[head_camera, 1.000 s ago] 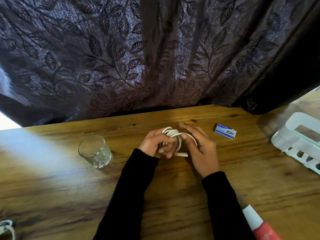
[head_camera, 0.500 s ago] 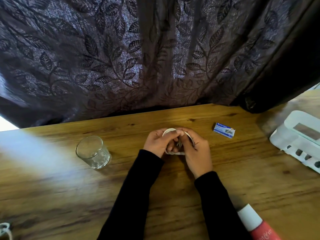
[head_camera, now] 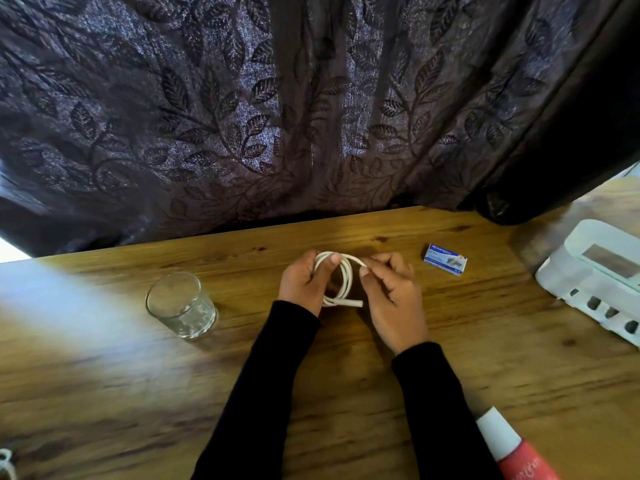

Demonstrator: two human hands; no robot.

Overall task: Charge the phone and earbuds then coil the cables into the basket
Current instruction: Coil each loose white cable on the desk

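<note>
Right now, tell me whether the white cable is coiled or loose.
Coiled: the white cable forms loops gripped by the left hand and right hand.

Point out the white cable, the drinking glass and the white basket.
white cable (head_camera: pixel 347 278): head view, right side of the coiled loop between the hands.
drinking glass (head_camera: pixel 181 308): head view, middle of its clear wall.
white basket (head_camera: pixel 568 271): head view, left wall.

Both arms come up from the bottom of the frame in plain black long sleeves (head_camera: pixel 263 386), snug and unmarked, ending at the wrists. The left hand (head_camera: pixel 303 284) and right hand (head_camera: pixel 394 303) are bare, with short nails.
</note>
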